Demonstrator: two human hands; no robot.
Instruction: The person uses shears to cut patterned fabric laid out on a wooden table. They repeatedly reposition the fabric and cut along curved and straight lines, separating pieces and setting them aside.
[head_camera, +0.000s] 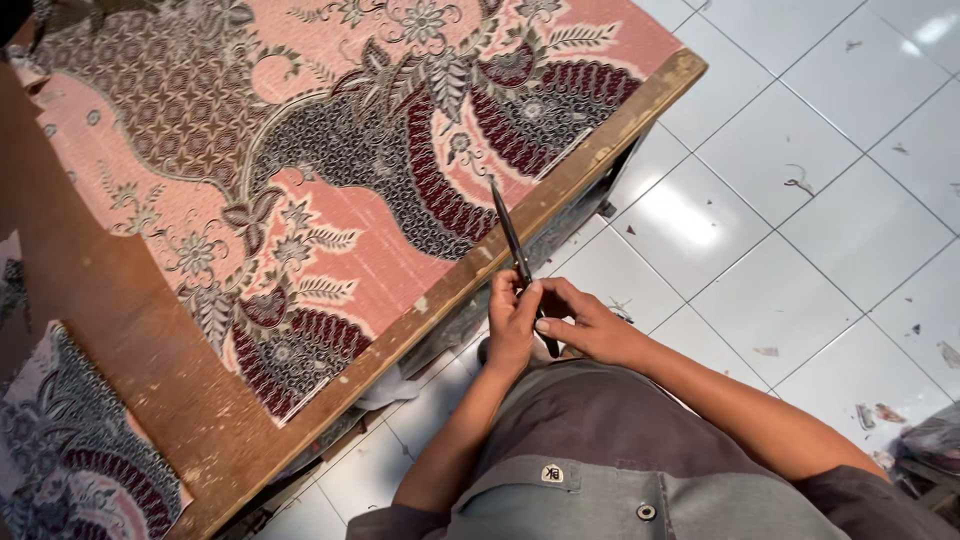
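Both my hands meet just off the wooden table's edge, holding a pair of dark scissors (510, 235). My left hand (511, 322) grips the handles from the left and my right hand (588, 325) closes on them from the right. The shut blades point up and away, with the tip over the table edge. A pink patterned cloth (300, 170) with dark red and grey floral motifs lies spread on the wooden table (130, 350).
A second piece of patterned cloth (70, 450) lies at the table's near left corner. White floor tiles (800, 200) with scattered fabric scraps lie to the right. My grey shirt (600, 450) fills the bottom of the view.
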